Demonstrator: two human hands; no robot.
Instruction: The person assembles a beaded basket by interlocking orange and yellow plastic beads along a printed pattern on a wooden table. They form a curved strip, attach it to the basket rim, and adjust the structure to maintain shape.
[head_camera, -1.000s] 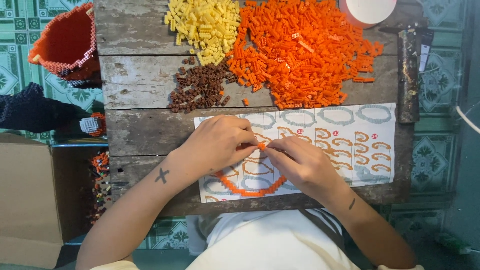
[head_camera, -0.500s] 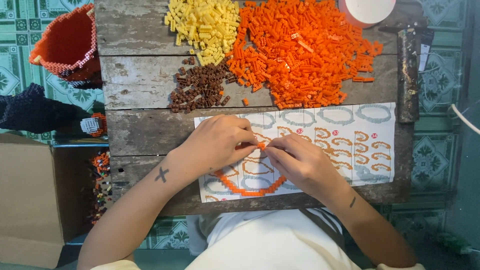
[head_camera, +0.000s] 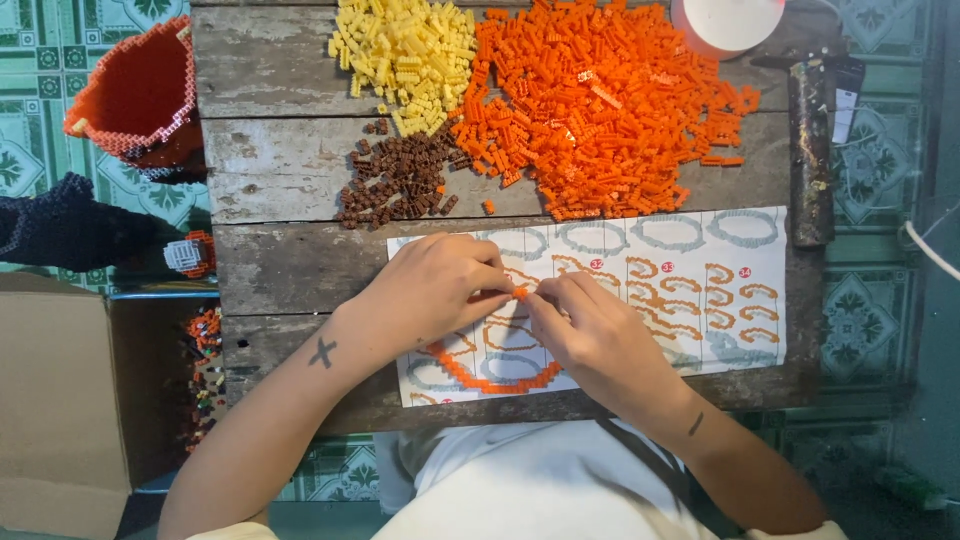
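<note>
Head view: left hand (head_camera: 435, 290) and right hand (head_camera: 590, 335) meet fingertip to fingertip, both pinching narrow on a small orange brick piece (head_camera: 520, 293) above the printed pattern sheet (head_camera: 700, 290), just beyond the curved orange chain (head_camera: 490, 378) lying on it. It is probably light, stiff and easily dropped (best nipped by its sides). Farther off lie the orange brick pile (head_camera: 600, 110), yellow pile (head_camera: 405, 55) and brown pile (head_camera: 400, 180). A plain brown cardboard box (head_camera: 60, 390) sits left of the wooden table (head_camera: 270, 90).
</note>
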